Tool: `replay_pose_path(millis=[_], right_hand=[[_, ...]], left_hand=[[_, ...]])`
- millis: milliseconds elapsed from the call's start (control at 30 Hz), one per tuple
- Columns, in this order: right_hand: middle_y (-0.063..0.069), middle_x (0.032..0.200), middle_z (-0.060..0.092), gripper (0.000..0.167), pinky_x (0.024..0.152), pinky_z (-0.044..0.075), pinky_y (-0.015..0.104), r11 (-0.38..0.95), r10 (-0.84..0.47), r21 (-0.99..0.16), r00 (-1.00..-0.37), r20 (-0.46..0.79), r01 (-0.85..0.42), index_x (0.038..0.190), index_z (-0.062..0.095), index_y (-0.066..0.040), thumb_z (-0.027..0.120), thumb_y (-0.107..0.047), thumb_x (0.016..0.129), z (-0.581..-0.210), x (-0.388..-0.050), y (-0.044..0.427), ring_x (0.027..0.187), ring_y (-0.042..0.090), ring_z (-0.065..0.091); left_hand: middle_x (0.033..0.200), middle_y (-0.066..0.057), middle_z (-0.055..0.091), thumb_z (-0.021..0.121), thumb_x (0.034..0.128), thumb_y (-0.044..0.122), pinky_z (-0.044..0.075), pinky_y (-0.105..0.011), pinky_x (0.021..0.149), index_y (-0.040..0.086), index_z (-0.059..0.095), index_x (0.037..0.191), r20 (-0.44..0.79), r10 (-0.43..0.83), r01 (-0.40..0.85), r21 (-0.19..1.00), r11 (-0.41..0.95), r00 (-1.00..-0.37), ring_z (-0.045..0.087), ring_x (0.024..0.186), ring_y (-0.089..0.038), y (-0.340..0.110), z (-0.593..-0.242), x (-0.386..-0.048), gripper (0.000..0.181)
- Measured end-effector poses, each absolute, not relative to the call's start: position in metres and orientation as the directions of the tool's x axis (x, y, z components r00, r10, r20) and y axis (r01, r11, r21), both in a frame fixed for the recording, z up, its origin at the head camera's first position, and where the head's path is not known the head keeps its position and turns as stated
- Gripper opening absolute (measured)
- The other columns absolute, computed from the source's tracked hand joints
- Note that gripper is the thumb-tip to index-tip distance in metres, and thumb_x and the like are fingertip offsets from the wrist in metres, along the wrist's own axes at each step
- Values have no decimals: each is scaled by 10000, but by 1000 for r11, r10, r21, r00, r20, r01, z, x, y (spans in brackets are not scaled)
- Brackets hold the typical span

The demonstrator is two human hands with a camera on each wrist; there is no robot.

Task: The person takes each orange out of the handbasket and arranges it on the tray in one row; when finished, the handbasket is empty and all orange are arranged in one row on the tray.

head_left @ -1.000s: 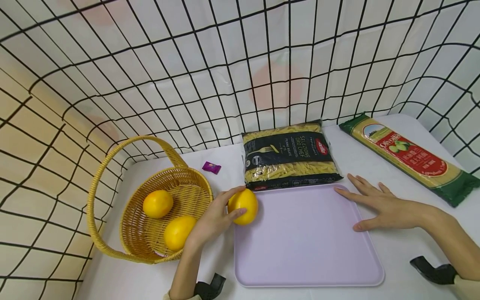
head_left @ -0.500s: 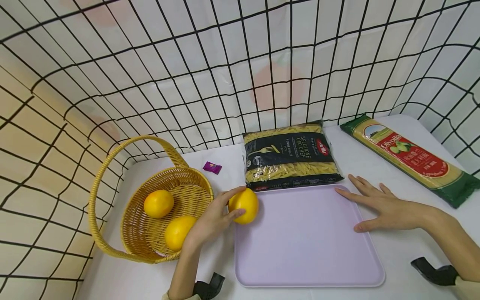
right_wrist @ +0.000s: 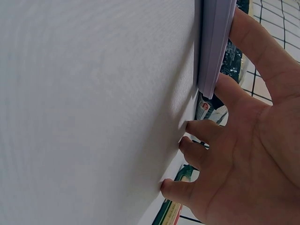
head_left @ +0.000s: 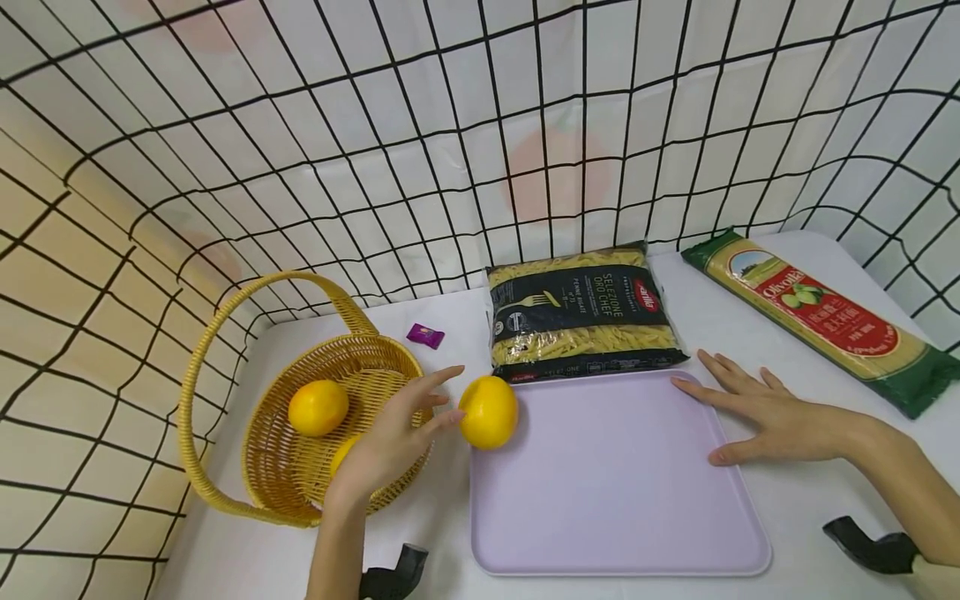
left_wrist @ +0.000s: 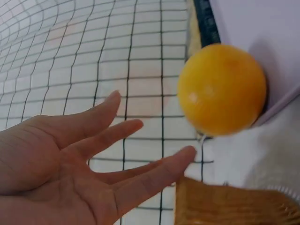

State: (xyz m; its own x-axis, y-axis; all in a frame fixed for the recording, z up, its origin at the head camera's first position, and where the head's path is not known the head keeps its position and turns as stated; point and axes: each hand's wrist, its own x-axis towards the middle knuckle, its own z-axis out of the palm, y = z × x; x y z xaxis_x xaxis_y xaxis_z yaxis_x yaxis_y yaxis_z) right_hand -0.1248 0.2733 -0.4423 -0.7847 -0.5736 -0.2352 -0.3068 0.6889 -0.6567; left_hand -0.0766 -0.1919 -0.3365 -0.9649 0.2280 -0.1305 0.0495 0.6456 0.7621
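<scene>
A yellow lemon-like fruit [head_left: 489, 412] rests at the upper left corner of the lilac tray [head_left: 615, 483]. My left hand [head_left: 393, 433] is just left of it, fingers spread; the left wrist view shows a gap between the fingertips and the fruit [left_wrist: 222, 89]. Part of that hand hangs over the wicker basket [head_left: 266, 450], hiding most of one yellow fruit [head_left: 343, 452] in it. Another yellow fruit [head_left: 318, 408] lies in full view inside. My right hand [head_left: 780, 421] rests with spread fingers at the tray's right edge, thumb and index finger touching the rim [right_wrist: 215, 51].
Behind the tray lies a black bag of penne [head_left: 581, 312]. A green-ended spaghetti pack [head_left: 825, 317] lies slanted at the right. One small purple wrapped sweet [head_left: 426, 336] sits near the basket. Black wire mesh [head_left: 465, 133] stands around the back and sides; the basket's handle [head_left: 197, 375] arches up at the left.
My left hand has let go of the yellow fruit and drawn back left over the basket's edge. The fruit stays on the tray corner. My right hand has not moved.
</scene>
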Motion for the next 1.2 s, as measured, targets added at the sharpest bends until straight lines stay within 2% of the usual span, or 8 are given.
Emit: replay_pose_path(millis=[167,367,533,733,800,1000,1200], right_hand=[[311,1705,-34,937,1099,-137,847,687,-576,-655,-785,-227,-315,1627,264,-427,800,-423,859,-442,-124,274,1521,626,-66],[315,1703,-36,944,1096,-133,850,693,-574,-646,-787,-226,-321,1628,243,-445,796,-421,863,-442,-124,274,1520,627,-66],[316,1703,-36,946,1100,-140,844,693,-574,-645,-787,-225,-321,1626,237,-454,796,-419,864,-444,-124,275,1518,631,-64],[309,1705,-51,932,1107,-159,830,690,-572,-653,-788,-229,-311,1630,255,-429,791,-433,867,-444,-123,275,1524,619,-80],[309,1705,-51,927,1108,-160,830,688,-571,-657,-788,-228,-309,1631,268,-408,791,-436,866,-444,-123,275,1524,620,-81],[312,1703,-55,939,1099,-151,840,688,-576,-653,-785,-227,-315,1630,242,-438,790,-425,868,-444,-124,273,1520,624,-83],[311,1704,-48,936,1098,-143,844,691,-574,-650,-786,-229,-315,1622,248,-460,794,-424,863,-443,-124,273,1522,622,-76]], left_hand=[[1563,-42,505,656,1027,266,480,-568,1121,272,536,1502,-95,159,31,762,647,-983,550,1382,-327,-211,-327,-77,490],[1629,-93,394,621,1049,282,437,-573,1163,177,472,1542,-68,37,-30,774,633,-997,391,1500,-391,-242,-319,-77,526],[1672,-107,336,626,1047,254,308,-603,1240,169,425,1573,-52,-39,-65,771,634,-998,342,1525,-407,-264,-318,-78,569],[1707,-121,266,614,1047,350,182,-698,1243,199,375,1604,-75,-127,-141,734,664,-989,237,1567,-423,-270,-321,-80,624],[1726,-117,207,606,1049,367,172,-707,1241,223,355,1613,-107,-166,-191,728,659,-980,189,1584,-425,-270,-322,-80,634],[1758,-120,-17,580,1062,365,171,-756,1211,227,299,1636,-175,-240,-292,711,640,-955,75,1588,-498,-269,-330,-83,654],[1728,-128,-198,585,1062,289,134,-756,1216,213,258,1653,-218,-341,-383,736,558,-914,-57,1575,-528,-275,-335,-85,680]])
